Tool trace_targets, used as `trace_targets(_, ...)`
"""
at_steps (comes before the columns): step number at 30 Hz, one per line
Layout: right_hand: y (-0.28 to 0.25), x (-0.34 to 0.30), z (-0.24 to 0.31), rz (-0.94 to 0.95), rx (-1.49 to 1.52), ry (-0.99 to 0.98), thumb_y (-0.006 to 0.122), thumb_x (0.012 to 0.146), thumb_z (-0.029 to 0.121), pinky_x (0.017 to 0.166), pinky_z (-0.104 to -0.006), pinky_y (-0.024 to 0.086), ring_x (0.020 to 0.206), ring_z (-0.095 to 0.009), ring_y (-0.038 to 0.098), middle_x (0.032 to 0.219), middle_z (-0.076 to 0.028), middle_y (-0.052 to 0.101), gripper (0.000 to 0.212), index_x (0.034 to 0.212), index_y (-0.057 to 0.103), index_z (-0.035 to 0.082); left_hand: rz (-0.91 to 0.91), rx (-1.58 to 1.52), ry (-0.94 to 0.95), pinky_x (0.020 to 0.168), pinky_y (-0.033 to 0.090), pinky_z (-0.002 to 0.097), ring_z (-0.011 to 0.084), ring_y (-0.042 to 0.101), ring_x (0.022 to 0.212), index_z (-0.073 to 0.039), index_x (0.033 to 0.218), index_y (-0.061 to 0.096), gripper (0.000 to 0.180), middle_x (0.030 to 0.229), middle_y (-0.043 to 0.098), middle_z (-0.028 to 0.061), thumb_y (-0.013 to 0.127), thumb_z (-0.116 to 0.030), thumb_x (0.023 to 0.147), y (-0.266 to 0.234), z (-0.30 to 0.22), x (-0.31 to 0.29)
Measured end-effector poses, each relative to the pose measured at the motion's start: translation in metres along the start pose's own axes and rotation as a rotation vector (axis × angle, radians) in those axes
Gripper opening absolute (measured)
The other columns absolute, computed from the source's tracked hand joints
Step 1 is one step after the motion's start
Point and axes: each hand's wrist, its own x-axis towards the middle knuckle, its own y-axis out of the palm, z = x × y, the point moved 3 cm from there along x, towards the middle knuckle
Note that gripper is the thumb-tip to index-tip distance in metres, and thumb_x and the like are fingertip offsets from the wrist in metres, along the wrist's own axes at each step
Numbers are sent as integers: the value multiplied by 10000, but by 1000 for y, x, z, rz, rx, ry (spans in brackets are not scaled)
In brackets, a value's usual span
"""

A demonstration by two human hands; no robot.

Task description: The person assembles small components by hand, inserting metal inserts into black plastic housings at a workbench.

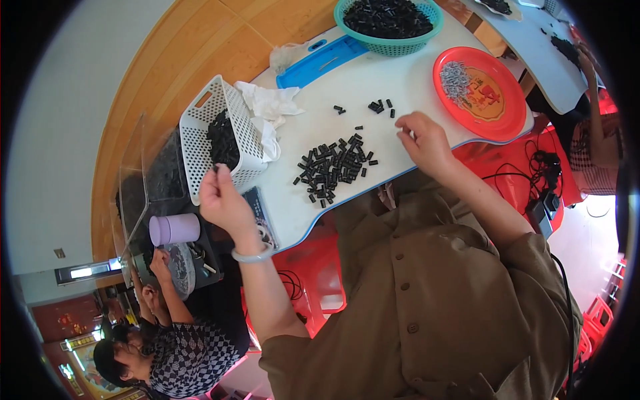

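My left hand [223, 200], with a pale bangle on the wrist, is at the near edge of a white perforated basket [250, 133]. Its fingers pinch a small black piece at their tips, in front of the black parts [223, 140] inside. Over the table's right half, my right hand [425, 143] is closed, thumb against fingers; what it may hold is too small to make out. Between the hands lies a pile of short black cylindrical parts [330, 167]. A few loose black parts [377, 107] lie beyond it.
A red round tray [513, 110] with small silvery pieces [455, 81] sits at right. At the back stand a green basket [393, 45] of black parts and a blue tray [320, 63]. White tissue [267, 100] and a lilac cup [175, 229] are left; co-workers sit both sides.
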Motion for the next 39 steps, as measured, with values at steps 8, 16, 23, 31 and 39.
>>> trace_targets(8, 2, 30, -27, 73, -267, -93, 636, 780, 29, 717, -396, 515, 845, -307, 620, 961, -99, 596, 219, 994, 645, 74, -2, 413, -6, 623, 454, 238, 88, 536, 645, 68, 1068, 642, 270, 735, 622, 45, 666, -114, 869, -10, 61, 47)
trace_targets(16, 14, 31, -37, 79, -357, -159, 640, 778, 59, 689, -400, 511, 829, -286, 617, 920, -81, 590, 166, 940, 645, 99, -29, 397, 148, 597, 464, 247, 96, 536, 639, 54, 1110, 613, 298, 753, 600, 38, 677, -85, 854, 12, 40, -7)
trace_targets(23, 11, 25, -36, 36, -335, -287, 629, 752, 23, 655, -384, 507, 780, -300, 611, 858, -94, 593, 156, 899, 617, 77, 309, 77, 88, 586, 460, 227, 100, 560, 647, -13, 1022, 659, 187, 787, 613, 43, 682, -52, 841, 75, 10, -132)
trace_targets(31, 17, -9, 14, 253, 938, 358, 623, 831, -38, 656, -255, 506, 774, -119, 608, 893, -26, 610, 140, 952, 596, 28, 544, -279, -83, 582, 439, 197, 76, 517, 642, 2, 1091, 619, 254, 947, 577, 59, 675, -18, 844, 98, -16, -171)
trace_targets(39, 4, -29, 72, 447, 1383, 402, 631, 850, -41, 683, -256, 519, 780, -124, 611, 929, -55, 609, 175, 998, 560, 18, 548, -492, -45, 647, 447, 200, 87, 535, 714, -1, 1078, 651, 272, 1012, 549, 72, 723, -19, 816, 99, -57, -163)
